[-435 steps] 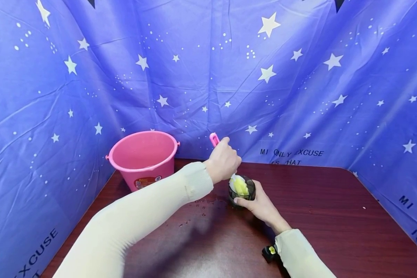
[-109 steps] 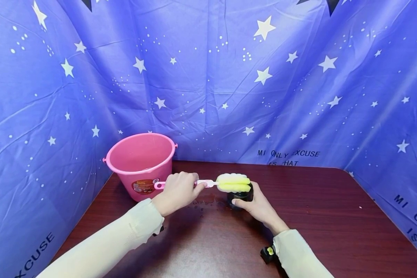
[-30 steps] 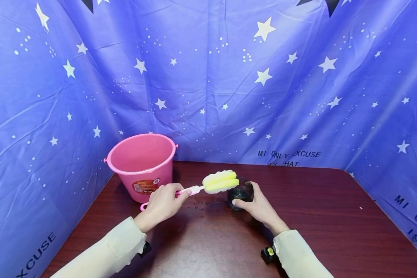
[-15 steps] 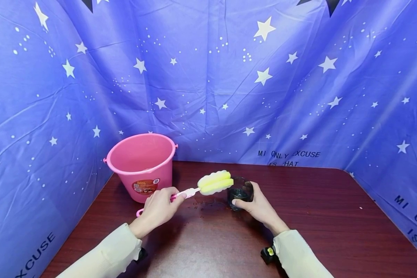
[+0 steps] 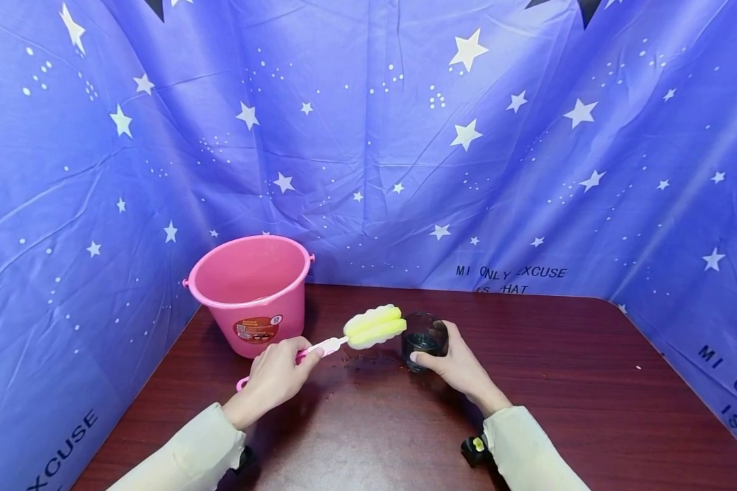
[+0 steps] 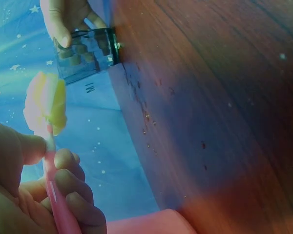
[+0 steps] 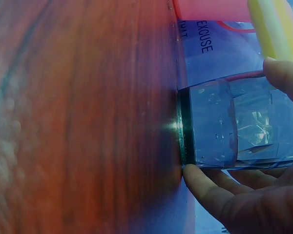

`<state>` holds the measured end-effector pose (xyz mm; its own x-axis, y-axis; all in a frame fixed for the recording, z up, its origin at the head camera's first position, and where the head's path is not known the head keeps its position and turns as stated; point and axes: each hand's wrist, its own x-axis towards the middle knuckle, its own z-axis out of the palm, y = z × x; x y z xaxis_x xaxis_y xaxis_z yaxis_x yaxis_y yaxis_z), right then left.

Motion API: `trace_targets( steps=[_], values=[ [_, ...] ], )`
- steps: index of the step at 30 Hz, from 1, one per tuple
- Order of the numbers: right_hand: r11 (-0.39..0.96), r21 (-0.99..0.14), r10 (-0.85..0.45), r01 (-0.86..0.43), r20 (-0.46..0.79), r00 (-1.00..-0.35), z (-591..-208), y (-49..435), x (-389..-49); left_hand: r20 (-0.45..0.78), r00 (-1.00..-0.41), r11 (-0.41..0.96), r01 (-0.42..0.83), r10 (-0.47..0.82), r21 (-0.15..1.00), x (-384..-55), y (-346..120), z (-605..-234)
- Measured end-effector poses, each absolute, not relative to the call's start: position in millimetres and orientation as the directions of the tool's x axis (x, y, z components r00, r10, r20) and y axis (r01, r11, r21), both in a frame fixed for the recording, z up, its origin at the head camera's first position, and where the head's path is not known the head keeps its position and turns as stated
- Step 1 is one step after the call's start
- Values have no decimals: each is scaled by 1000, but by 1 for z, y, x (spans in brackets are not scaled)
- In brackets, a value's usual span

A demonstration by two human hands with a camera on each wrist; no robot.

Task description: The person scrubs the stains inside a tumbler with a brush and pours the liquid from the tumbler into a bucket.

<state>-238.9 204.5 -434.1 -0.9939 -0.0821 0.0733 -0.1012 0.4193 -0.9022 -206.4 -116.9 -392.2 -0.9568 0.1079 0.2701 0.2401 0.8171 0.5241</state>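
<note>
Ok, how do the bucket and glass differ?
The pink bucket is opaque; the dark glass is see-through. The bucket is larger than the glass. No hand holds the bucket, while the right hand grips the glass. Both stand upright and open-topped on the table.

Booth-like space: starry drapes (image 5: pixel 344 143) around table (image 5: pixel 546 382)

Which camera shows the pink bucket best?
The head view: it shows the pink bucket nearly whole, including its label. The wrist views catch only parts: left at the bottom edge, right at the top.
</note>
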Motion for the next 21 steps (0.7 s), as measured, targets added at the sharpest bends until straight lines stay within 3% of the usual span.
trace_targets(
  steps=[21],
  values=[
    [441,-893,-73,-93,68,-995,-433,205,-238,231,-967,816,219,109,535,-199,-119,-404]
  ],
)
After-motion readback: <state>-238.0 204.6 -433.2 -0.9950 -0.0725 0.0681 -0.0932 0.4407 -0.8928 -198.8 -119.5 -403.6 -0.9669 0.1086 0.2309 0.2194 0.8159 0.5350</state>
